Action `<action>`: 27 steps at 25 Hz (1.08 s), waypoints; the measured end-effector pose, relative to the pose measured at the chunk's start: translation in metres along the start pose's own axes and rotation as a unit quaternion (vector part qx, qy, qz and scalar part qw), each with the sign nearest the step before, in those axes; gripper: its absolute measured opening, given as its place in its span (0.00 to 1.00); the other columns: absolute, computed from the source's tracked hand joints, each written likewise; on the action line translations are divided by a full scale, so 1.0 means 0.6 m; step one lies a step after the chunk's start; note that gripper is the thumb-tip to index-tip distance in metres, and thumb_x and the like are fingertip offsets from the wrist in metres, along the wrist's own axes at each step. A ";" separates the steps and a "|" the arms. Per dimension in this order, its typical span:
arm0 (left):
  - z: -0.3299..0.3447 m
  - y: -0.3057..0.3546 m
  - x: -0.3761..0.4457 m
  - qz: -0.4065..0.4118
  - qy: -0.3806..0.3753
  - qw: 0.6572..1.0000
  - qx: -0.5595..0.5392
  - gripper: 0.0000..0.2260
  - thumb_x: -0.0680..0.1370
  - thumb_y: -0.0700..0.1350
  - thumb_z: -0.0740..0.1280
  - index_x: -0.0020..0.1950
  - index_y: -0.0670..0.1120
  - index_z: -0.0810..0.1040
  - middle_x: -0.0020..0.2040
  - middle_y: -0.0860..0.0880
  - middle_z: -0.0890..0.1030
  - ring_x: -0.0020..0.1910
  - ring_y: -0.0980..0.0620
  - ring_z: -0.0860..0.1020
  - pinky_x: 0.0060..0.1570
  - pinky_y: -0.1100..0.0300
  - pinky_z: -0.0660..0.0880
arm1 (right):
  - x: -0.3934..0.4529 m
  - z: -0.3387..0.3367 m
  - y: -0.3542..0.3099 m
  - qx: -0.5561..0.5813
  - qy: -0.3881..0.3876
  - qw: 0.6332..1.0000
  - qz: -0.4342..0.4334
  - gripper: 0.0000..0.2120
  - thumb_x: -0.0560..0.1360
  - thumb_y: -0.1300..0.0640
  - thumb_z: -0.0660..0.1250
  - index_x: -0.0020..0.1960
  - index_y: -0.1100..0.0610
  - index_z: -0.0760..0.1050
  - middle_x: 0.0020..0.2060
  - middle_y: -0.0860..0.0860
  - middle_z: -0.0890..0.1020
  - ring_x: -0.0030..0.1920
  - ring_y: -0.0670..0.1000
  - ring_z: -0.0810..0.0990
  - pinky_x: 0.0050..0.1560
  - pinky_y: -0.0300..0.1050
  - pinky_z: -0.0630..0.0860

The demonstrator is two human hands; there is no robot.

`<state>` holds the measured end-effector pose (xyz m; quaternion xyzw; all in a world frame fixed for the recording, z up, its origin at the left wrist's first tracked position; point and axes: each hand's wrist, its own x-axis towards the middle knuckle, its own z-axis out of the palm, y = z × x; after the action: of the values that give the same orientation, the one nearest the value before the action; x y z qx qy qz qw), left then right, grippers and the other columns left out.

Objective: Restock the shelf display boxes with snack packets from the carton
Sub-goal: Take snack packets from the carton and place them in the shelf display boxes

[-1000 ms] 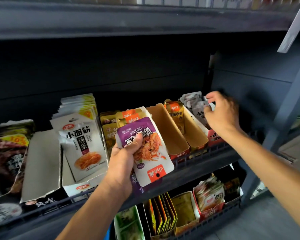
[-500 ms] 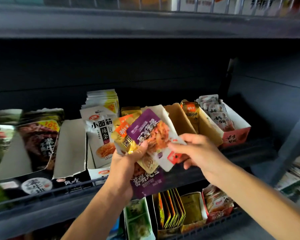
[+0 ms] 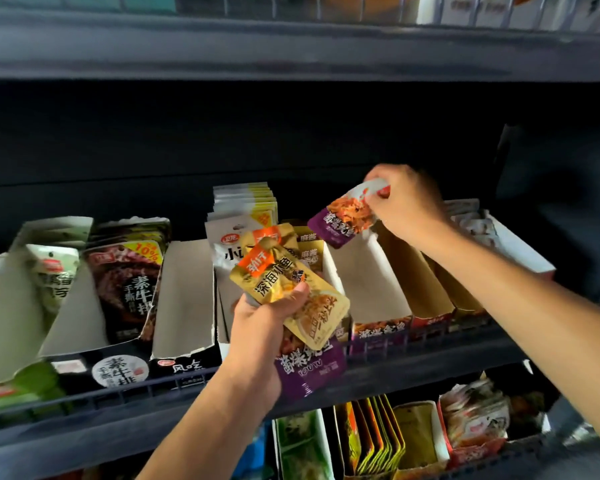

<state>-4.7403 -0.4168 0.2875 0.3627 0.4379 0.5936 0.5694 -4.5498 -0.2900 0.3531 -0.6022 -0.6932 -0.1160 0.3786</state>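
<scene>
My left hand (image 3: 257, 327) grips a fanned stack of snack packets (image 3: 284, 289) in front of the middle shelf, gold ones on top and purple ones beneath. My right hand (image 3: 406, 206) pinches one purple packet (image 3: 343, 220) by its white end and holds it upside down over an empty purple display box (image 3: 371, 289). To the right of that box stand a red-fronted brown box (image 3: 416, 282) and a white box holding pale packets (image 3: 513, 247). The carton is not in view.
White noodle packets (image 3: 243, 216) are stacked behind my left hand. An empty grey box (image 3: 184, 296) and dark packets (image 3: 125, 285) sit to the left. A shelf (image 3: 291, 46) hangs overhead, and the lower shelf holds several boxes of packets (image 3: 374, 441).
My right hand came from the far right box to the stack, took the top purple packet and lifted it up and right over the empty box. Gold packets now top the stack.
</scene>
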 end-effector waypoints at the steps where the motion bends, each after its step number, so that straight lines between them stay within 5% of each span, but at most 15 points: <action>1: -0.003 0.004 0.001 0.002 -0.002 1.000 -0.001 0.08 0.75 0.40 0.71 0.52 0.50 0.80 0.47 0.51 0.87 0.49 0.49 0.84 0.47 0.55 0.73 | 0.004 0.004 -0.010 -0.041 0.018 0.998 -0.034 0.07 0.79 0.60 0.65 0.55 0.54 0.78 0.50 0.55 0.83 0.51 0.56 0.80 0.44 0.46 0.76; 4: -0.022 0.013 0.009 0.004 -0.003 1.000 -0.004 0.08 0.74 0.40 0.71 0.51 0.50 0.80 0.46 0.51 0.87 0.48 0.49 0.85 0.48 0.54 0.74 | 0.015 0.005 -0.019 -0.096 0.043 0.989 -0.104 0.05 0.78 0.62 0.63 0.52 0.56 0.77 0.49 0.55 0.82 0.51 0.57 0.79 0.43 0.46 0.71; 9: -0.038 0.013 0.014 0.009 0.001 1.000 -0.016 0.09 0.75 0.39 0.71 0.53 0.49 0.79 0.47 0.50 0.87 0.48 0.49 0.85 0.46 0.55 0.75 | 0.023 0.032 -0.014 -0.111 -0.022 0.986 -0.124 0.06 0.77 0.66 0.64 0.49 0.56 0.75 0.45 0.53 0.78 0.47 0.54 0.78 0.42 0.42 0.67; 12: -0.044 0.009 0.013 0.003 0.001 1.000 -0.015 0.09 0.74 0.39 0.71 0.52 0.50 0.80 0.46 0.51 0.87 0.46 0.51 0.85 0.44 0.56 0.75 | 0.022 0.049 -0.017 -0.111 -0.079 0.980 -0.148 0.08 0.77 0.66 0.64 0.46 0.54 0.71 0.43 0.50 0.74 0.45 0.52 0.77 0.41 0.43 0.69; 15: -0.048 0.007 0.012 0.000 0.007 1.000 -0.008 0.09 0.75 0.38 0.71 0.53 0.48 0.81 0.47 0.49 0.87 0.49 0.48 0.85 0.50 0.52 0.77 | 0.020 0.087 -0.004 -0.100 -0.129 0.980 -0.117 0.07 0.77 0.64 0.66 0.53 0.55 0.75 0.48 0.53 0.80 0.49 0.54 0.80 0.45 0.45 0.75; 18: -0.056 0.008 0.007 -0.009 -0.007 1.000 -0.005 0.10 0.75 0.37 0.71 0.54 0.46 0.80 0.48 0.46 0.87 0.50 0.45 0.85 0.52 0.49 0.78 | -0.003 0.124 0.010 -0.005 -0.112 0.994 -0.016 0.15 0.77 0.62 0.67 0.63 0.52 0.73 0.57 0.53 0.79 0.56 0.55 0.79 0.52 0.49 0.78; 21: -0.065 0.004 0.007 -0.022 -0.013 1.000 -0.003 0.08 0.74 0.37 0.71 0.51 0.46 0.81 0.47 0.46 0.87 0.48 0.44 0.85 0.51 0.49 0.79 | -0.020 0.131 0.007 0.084 -0.090 0.992 0.040 0.20 0.78 0.63 0.67 0.69 0.52 0.71 0.59 0.53 0.80 0.51 0.52 0.81 0.47 0.43 0.79; 24: -0.060 -0.004 0.008 -0.039 -0.024 0.999 -0.021 0.08 0.73 0.37 0.72 0.51 0.46 0.82 0.48 0.43 0.86 0.48 0.42 0.85 0.49 0.46 0.80 | -0.042 0.088 -0.011 0.150 -0.053 0.985 0.066 0.12 0.79 0.59 0.67 0.62 0.53 0.75 0.54 0.52 0.82 0.44 0.48 0.81 0.44 0.42 0.80; 27: -0.040 -0.015 0.006 -0.038 -0.044 0.998 -0.008 0.11 0.73 0.38 0.73 0.54 0.44 0.82 0.50 0.42 0.86 0.49 0.40 0.85 0.50 0.45 0.81 | -0.105 0.026 -0.059 0.325 -0.115 0.937 0.049 0.09 0.79 0.50 0.67 0.50 0.56 0.78 0.42 0.51 0.84 0.37 0.48 0.82 0.37 0.40 0.79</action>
<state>-4.7598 -0.4160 0.2704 0.3673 0.4211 0.5587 0.6129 -4.5889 -0.3361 0.3112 -0.4888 -0.7014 0.2043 0.4768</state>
